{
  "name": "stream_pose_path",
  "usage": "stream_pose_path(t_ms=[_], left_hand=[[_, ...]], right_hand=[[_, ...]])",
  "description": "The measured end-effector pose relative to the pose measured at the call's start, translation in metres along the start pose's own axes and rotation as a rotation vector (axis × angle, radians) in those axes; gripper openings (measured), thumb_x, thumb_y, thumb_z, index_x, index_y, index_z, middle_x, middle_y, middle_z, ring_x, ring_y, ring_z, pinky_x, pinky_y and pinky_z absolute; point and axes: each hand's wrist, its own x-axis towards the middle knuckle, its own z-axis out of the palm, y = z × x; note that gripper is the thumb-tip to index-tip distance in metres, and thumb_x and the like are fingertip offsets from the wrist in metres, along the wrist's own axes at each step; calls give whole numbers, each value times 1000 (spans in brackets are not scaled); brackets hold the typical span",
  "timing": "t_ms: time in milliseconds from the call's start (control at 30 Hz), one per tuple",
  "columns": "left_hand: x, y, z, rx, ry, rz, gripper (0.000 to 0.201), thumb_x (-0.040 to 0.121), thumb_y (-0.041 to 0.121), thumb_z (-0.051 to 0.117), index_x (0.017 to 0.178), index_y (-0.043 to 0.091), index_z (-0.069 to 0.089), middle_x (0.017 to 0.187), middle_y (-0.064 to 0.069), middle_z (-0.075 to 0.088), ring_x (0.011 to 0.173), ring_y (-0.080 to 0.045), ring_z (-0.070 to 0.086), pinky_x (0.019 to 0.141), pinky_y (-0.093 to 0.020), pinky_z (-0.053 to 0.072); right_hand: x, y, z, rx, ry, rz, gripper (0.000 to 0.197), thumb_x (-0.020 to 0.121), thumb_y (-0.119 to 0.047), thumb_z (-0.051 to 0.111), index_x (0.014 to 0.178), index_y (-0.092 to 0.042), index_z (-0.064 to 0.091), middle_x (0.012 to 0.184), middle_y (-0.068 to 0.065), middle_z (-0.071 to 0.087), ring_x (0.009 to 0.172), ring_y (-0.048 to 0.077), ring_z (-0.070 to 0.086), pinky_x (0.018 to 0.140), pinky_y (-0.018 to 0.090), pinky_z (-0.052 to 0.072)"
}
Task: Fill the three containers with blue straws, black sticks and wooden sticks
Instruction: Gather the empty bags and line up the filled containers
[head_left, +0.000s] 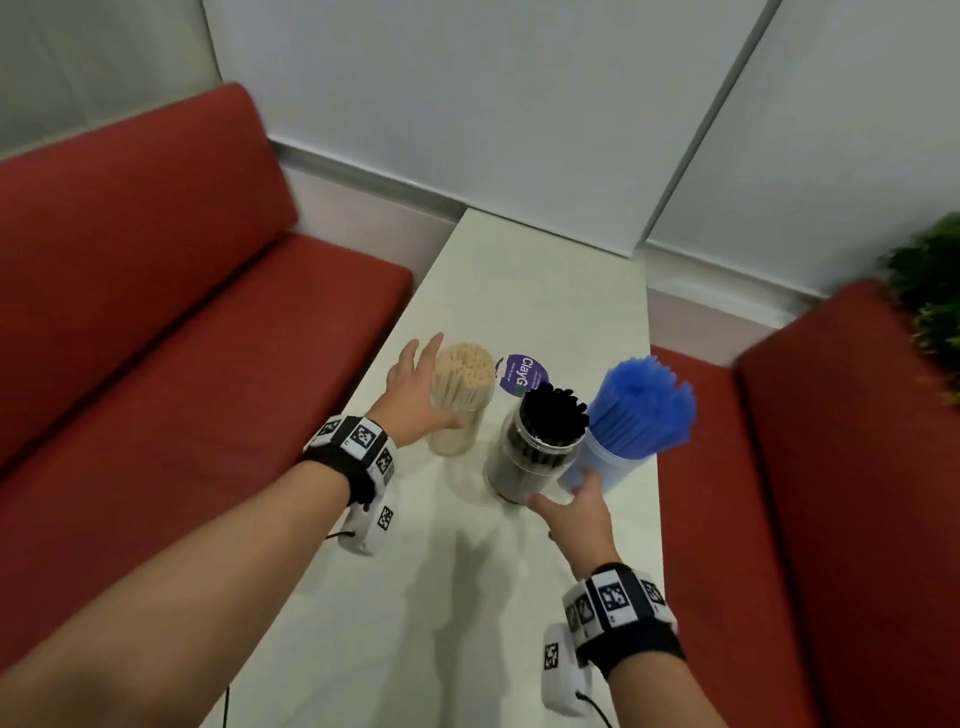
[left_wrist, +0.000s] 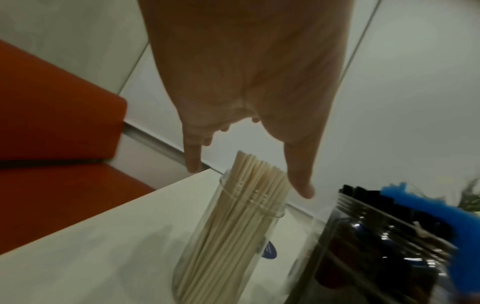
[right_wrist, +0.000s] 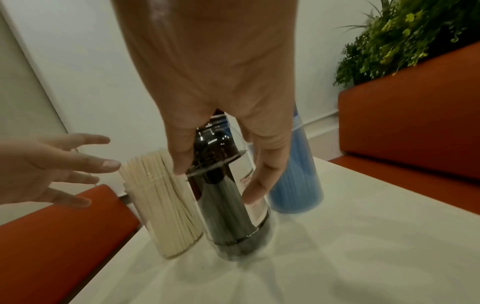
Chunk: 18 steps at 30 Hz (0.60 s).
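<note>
three jars (head_left: 530, 457) at frame centre stood filled; left hand (head_left: 410, 389) spread beside wooden sticks (head_left: 464, 371), right hand (head_left: 576, 514) spread against black-stick jar; likely final tidying.

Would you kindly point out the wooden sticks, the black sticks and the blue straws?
wooden sticks (head_left: 464, 371), head view, on the bundle's top ends.
black sticks (head_left: 554, 413), head view, on the bundle's top ends.
blue straws (head_left: 644, 410), head view, on the upper part of the bundle.
</note>
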Motion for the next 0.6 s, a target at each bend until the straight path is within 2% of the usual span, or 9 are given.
stream_pose_path(t_ms=[100, 200, 267, 333, 400, 467, 533, 600], left_hand=[[20, -6, 11, -53, -50, -9, 136, 63, 44, 91, 157, 35, -6, 164, -12, -11, 152, -29, -3, 123, -47, 9], [38, -13, 29, -121, -111, 5, 130, 67, 40, 90, 158, 34, -3, 163, -11, -2, 152, -28, 9, 123, -48, 16], [47, -17, 39, -140, -104, 17, 121, 70, 38, 88, 158, 33, 4, 161, -10, 4, 149, -30, 17, 122, -45, 20], [53, -20, 44, -172, -77, 22, 118, 72, 38, 87, 157, 33, 6, 161, -9, 4, 149, -31, 19, 121, -43, 20], [54, -21, 45, -194, -43, 9, 122, 70, 42, 87, 156, 39, 1, 162, -6, -5, 150, -31, 12, 121, -45, 19], [48, -19, 45, -156, 15, 19, 122, 67, 51, 86, 153, 50, -1, 162, 3, -16, 152, -30, -2, 121, -55, 17], [37, -10, 48, -82, 79, 101, 113, 68, 62, 79, 149, 58, 1, 161, 12, -18, 151, -29, -14, 118, -63, 13], [29, 3, 54, 41, 105, 186, 105, 68, 76, 68, 149, 60, 2, 161, 13, -20, 149, -32, -21, 114, -69, 7]], right_hand=[[20, -9, 19, 152, 69, -28, 82, 77, -16, 86, 142, -14, 36, 131, -3, 50, 120, 22, 52, 98, 57, 51], [39, -14, 42, 219, 136, 5, 76, 81, -21, 83, 140, -15, 35, 135, 4, 53, 122, 31, 56, 97, 57, 52], [49, -15, 53, 222, 136, 40, 72, 84, -23, 79, 141, -16, 35, 138, 7, 54, 121, 33, 57, 97, 56, 52], [58, -12, 56, 208, 131, 75, 72, 85, -23, 77, 143, -14, 35, 139, 11, 54, 122, 35, 56, 98, 55, 52], [63, -3, 48, 177, 110, 141, 77, 84, -20, 77, 146, -8, 33, 139, 15, 51, 123, 37, 54, 99, 54, 51], [64, 12, 33, 163, 118, 238, 76, 84, -15, 77, 143, -6, 30, 141, 19, 47, 123, 39, 52, 100, 53, 51], [61, 26, 11, 214, 202, 291, 85, 78, -14, 81, 143, -12, 25, 143, 20, 43, 122, 38, 52, 100, 53, 51], [60, 30, -9, 266, 327, 242, 109, 68, -19, 89, 150, -22, 18, 148, 20, 34, 127, 37, 48, 105, 49, 47]])
